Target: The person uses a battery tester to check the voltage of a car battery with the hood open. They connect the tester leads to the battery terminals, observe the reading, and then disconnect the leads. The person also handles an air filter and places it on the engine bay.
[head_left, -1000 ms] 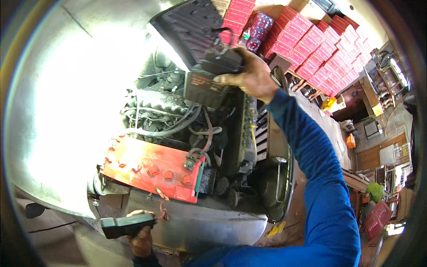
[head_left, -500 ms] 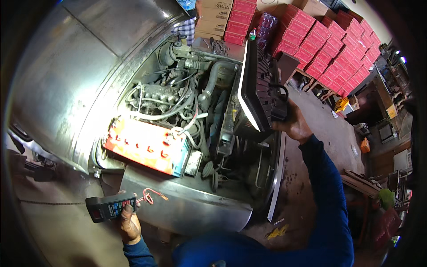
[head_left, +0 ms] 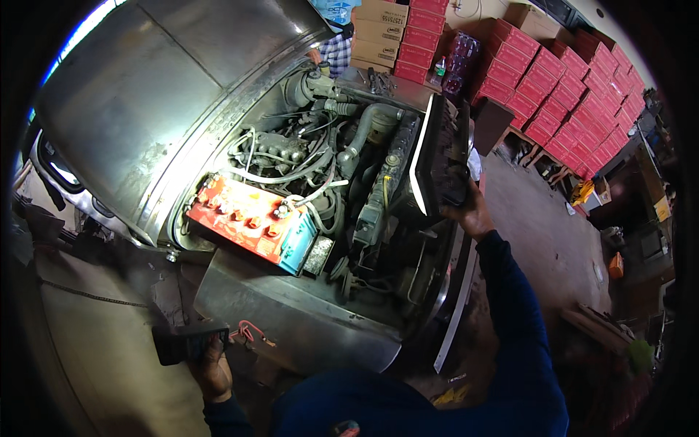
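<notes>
My left hand (head_left: 213, 377) is closed round a black handheld tester (head_left: 175, 345), with the thumb on its face. Thin red wires (head_left: 251, 331) trail from the tester's end beside a bare metal fender (head_left: 291, 335). On the right, my right hand (head_left: 473, 215) grips the lower back of a black LED work light (head_left: 445, 160), its fingers partly hidden behind it. The lit panel faces left over the engine bay. Bright light falls on a car battery (head_left: 237, 218) with a red top and blue-green end. Neither hand touches the battery; a cable clamp sits on its far right corner.
Hoses and the engine (head_left: 273, 149) fill the bay beyond the battery, with the radiator (head_left: 389, 175) to the right. A metal hood (head_left: 145, 95) lies at upper left. Loose tools (head_left: 378, 81), red boxes (head_left: 575, 102) and a plaid-clothed person (head_left: 336, 54) are at the back.
The view has shifted, and the engine bay sits a little further right. The tester has tilted so its face shows less. The work light appears lower, with less glare on the battery.
</notes>
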The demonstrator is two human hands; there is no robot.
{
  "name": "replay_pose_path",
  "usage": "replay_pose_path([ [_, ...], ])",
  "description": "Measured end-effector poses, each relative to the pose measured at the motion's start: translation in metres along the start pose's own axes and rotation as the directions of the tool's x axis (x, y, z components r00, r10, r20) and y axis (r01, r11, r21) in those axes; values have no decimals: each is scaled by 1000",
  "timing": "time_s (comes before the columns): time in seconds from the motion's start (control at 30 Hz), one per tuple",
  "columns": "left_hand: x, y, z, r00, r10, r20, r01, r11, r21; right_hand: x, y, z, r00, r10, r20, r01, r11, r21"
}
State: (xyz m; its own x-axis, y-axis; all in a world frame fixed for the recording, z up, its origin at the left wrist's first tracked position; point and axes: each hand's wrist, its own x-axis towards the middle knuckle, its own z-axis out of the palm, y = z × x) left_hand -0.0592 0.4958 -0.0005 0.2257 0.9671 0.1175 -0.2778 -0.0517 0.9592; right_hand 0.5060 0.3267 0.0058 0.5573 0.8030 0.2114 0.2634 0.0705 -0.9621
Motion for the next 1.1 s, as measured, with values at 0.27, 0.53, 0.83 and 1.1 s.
replay_pose_path([
  [0.27,-4,-4,22,1000,19,14,-20,1000,16,6,62,-21,1000,17,-8,-17,999,45],
  [0.53,4,-17,36,995,-86,60,77,987,138,-6,84,-21,997,65,33,-61,994,-92],
  [0.83,14,-29,75,974,-160,161,130,974,184,0,96,-24,997,13,76,-10,999,-41],
  [1.1,26,-45,66,969,-134,208,74,959,274,7,84,-9,989,140,40,-145,978,151],
])
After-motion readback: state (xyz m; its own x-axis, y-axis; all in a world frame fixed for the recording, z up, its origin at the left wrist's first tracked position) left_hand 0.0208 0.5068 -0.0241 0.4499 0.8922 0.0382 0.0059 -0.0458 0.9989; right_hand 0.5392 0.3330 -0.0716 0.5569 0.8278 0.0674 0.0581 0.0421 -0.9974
